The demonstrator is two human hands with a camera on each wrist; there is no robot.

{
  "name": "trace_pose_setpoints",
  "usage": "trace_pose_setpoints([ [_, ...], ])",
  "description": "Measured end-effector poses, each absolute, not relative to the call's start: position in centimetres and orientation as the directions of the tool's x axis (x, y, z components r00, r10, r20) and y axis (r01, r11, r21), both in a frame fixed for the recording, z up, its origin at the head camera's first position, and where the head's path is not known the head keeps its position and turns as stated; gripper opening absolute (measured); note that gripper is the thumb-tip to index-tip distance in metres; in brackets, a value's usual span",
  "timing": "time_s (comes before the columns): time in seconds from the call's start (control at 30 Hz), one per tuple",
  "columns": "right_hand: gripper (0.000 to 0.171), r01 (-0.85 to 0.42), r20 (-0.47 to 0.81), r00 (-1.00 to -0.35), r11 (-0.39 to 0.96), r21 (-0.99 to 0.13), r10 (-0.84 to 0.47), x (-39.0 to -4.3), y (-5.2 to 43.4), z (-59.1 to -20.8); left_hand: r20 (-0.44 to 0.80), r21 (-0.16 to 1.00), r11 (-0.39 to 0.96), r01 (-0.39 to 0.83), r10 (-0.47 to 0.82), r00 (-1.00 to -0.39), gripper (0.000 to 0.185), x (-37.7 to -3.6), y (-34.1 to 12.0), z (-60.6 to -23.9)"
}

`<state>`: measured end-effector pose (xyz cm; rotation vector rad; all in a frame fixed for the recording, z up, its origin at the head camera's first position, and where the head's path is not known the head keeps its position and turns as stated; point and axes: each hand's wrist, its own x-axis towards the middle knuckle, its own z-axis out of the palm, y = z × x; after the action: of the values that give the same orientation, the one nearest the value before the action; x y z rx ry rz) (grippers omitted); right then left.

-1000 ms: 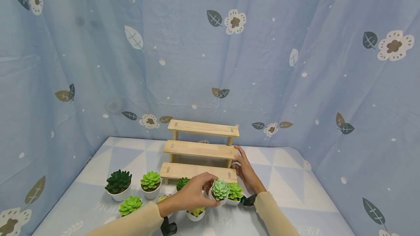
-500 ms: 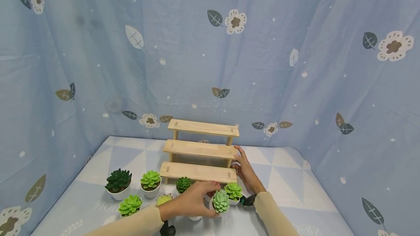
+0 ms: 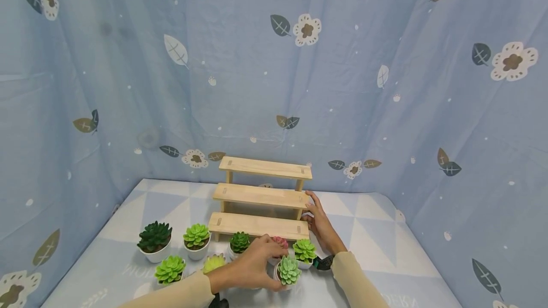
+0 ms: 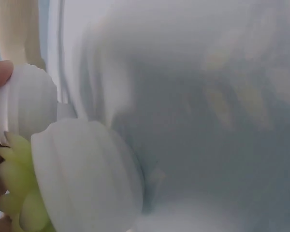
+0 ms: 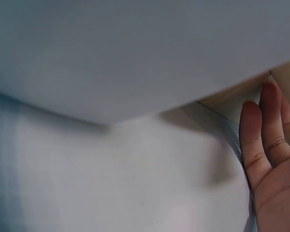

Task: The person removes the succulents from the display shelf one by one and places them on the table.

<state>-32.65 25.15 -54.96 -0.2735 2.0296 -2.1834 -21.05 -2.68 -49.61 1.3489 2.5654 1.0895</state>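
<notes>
My left hand [image 3: 254, 265] grips a pale green succulent [image 3: 288, 270] in a white pot, low over the table's front; I cannot tell whether the pot touches the cloth. In the left wrist view its white pot [image 4: 26, 104] has the thumb against it, beside a pot with a yellow-green succulent [image 4: 26, 186]. Directly behind the held plant are a red-pink succulent [image 3: 280, 243] and a bright green one [image 3: 304, 250]. My right hand [image 3: 322, 225] is at the right end of the three-tier wooden stand [image 3: 259, 225]; in the right wrist view its fingers [image 5: 251, 128] look nearly straight.
Left of my left hand stand a dark green succulent [image 3: 155, 237], two bright green ones [image 3: 196, 235] and a yellow-green one [image 3: 213, 263]. A small dark green one [image 3: 239, 242] sits before the stand. Patterned cloth [image 3: 368, 232] covers the table; a blue curtain [image 3: 342, 84] hangs behind.
My left hand has brought the pale green succulent a little toward me, uncovering the red-pink succulent behind it. The right hand and the stand have stayed in place.
</notes>
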Motion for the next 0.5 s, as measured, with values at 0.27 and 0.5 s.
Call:
trace_pose_setpoints([
  [0.27,0.050,-0.008,0.028,-0.974,-0.091,-0.996,-0.225,-32.68,25.09,-54.80,0.255,0.557,0.407,0.724,0.746,-0.616,0.060,-20.72,-2.49,-49.60],
  [0.5,0.050,-0.011,0.030,-0.975,-0.087,-0.996,-0.222,-32.56,25.03,-54.89,0.233,0.498,0.423,0.757,0.776,-0.586,0.056,-20.91,-2.51,-49.92],
])
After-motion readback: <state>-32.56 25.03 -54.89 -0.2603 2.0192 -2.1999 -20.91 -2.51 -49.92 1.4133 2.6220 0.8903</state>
